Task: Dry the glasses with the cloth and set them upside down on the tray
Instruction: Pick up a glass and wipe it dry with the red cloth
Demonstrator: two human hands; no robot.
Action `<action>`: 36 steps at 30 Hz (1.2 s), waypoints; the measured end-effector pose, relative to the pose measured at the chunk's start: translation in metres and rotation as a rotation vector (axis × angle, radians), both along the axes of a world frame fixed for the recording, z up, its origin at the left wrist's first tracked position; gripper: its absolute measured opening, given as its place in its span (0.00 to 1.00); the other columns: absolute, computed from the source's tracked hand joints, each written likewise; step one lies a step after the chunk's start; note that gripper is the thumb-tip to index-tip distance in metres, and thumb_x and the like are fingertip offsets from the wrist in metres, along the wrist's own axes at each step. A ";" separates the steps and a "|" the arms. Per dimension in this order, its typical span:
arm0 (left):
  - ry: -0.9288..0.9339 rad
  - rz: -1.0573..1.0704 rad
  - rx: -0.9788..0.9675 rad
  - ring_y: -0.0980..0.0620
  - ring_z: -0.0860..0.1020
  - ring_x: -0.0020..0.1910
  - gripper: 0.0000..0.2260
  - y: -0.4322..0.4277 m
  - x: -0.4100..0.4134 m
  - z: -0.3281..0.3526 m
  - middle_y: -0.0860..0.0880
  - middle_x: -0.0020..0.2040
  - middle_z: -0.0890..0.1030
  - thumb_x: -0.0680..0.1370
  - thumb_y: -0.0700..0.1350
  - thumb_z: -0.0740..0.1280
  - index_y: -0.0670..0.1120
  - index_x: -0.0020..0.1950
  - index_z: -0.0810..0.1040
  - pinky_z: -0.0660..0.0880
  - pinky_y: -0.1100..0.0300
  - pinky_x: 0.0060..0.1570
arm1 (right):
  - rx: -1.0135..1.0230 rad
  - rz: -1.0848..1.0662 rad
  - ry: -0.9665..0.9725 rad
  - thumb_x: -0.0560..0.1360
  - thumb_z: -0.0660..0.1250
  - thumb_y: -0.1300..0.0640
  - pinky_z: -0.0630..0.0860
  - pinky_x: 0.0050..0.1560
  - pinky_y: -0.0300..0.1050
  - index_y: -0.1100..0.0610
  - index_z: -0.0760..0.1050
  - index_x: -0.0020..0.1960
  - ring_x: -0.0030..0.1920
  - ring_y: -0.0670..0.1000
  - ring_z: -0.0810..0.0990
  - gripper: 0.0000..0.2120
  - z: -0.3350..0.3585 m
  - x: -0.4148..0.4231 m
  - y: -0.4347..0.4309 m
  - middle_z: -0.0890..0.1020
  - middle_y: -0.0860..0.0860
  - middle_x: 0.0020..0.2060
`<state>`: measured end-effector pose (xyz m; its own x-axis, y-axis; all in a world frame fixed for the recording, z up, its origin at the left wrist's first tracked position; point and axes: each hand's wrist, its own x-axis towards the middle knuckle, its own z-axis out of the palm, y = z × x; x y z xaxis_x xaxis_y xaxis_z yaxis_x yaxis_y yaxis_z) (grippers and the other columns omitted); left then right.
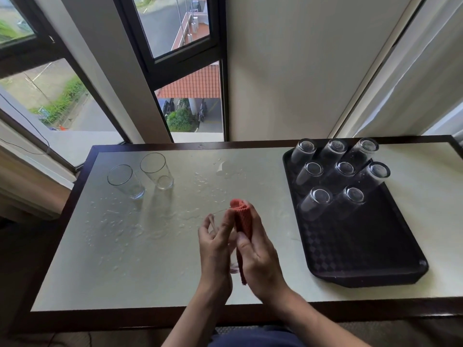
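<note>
Near the tabletop's (pixel 150 259) front edge, the left hand (pixel 215 249) curls its fingers round a glass (pixel 217 222); the right hand (pixel 260 259) pinches the red cloth (pixel 241 219) against it.

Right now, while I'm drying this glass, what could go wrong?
The glass in the left hand could slip while the right hand rubs it with the cloth. Water puddles the table, so the two upright glasses may slide if bumped. Eight inverted glasses crowd the tray; adding another might knock one.
</note>
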<state>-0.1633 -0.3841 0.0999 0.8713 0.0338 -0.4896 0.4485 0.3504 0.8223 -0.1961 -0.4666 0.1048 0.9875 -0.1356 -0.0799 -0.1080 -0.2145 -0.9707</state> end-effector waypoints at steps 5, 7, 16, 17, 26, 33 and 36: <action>-0.044 -0.138 0.015 0.48 0.85 0.55 0.20 -0.005 0.000 0.013 0.45 0.55 0.87 0.80 0.58 0.65 0.44 0.63 0.79 0.79 0.53 0.53 | 0.392 -0.097 0.248 0.74 0.56 0.43 0.78 0.51 0.53 0.50 0.77 0.57 0.51 0.55 0.84 0.19 -0.010 0.034 -0.017 0.85 0.53 0.50; -0.082 -0.201 0.012 0.53 0.84 0.57 0.24 -0.004 0.003 0.011 0.47 0.56 0.86 0.75 0.61 0.71 0.46 0.63 0.80 0.76 0.55 0.57 | 0.401 -0.124 0.238 0.74 0.56 0.41 0.78 0.59 0.56 0.50 0.77 0.60 0.55 0.53 0.84 0.21 -0.007 0.037 -0.015 0.85 0.52 0.52; -0.019 -0.034 0.014 0.47 0.86 0.43 0.32 0.011 0.014 0.000 0.44 0.46 0.86 0.74 0.70 0.65 0.45 0.64 0.76 0.79 0.53 0.43 | 0.054 0.013 0.050 0.77 0.55 0.41 0.71 0.60 0.29 0.42 0.60 0.77 0.62 0.31 0.73 0.28 0.000 0.019 0.005 0.71 0.42 0.71; -0.019 -0.066 0.007 0.49 0.85 0.42 0.28 0.008 0.011 0.002 0.46 0.44 0.86 0.74 0.69 0.65 0.47 0.61 0.78 0.78 0.55 0.41 | 0.148 -0.006 0.101 0.76 0.54 0.39 0.78 0.58 0.40 0.43 0.66 0.73 0.57 0.39 0.80 0.27 0.000 0.029 0.002 0.78 0.48 0.65; -0.047 -0.043 -0.022 0.52 0.83 0.40 0.40 0.015 0.015 0.004 0.46 0.45 0.85 0.69 0.68 0.72 0.41 0.68 0.71 0.77 0.53 0.45 | -0.148 0.041 0.015 0.78 0.52 0.43 0.57 0.66 0.22 0.42 0.48 0.79 0.74 0.32 0.55 0.31 0.006 -0.006 0.015 0.52 0.38 0.78; -0.036 -0.135 0.043 0.48 0.85 0.52 0.28 0.001 0.008 0.010 0.42 0.57 0.84 0.76 0.64 0.67 0.44 0.65 0.75 0.81 0.51 0.47 | 0.302 -0.107 0.196 0.82 0.52 0.42 0.82 0.48 0.53 0.51 0.72 0.65 0.49 0.52 0.85 0.20 0.009 0.043 -0.006 0.85 0.49 0.49; -0.076 -0.146 -0.017 0.47 0.84 0.51 0.32 0.007 0.015 0.010 0.41 0.57 0.85 0.69 0.66 0.70 0.43 0.62 0.80 0.81 0.56 0.45 | 0.089 -0.030 0.065 0.78 0.54 0.40 0.68 0.70 0.40 0.42 0.60 0.77 0.70 0.41 0.71 0.27 0.010 0.019 0.008 0.71 0.41 0.72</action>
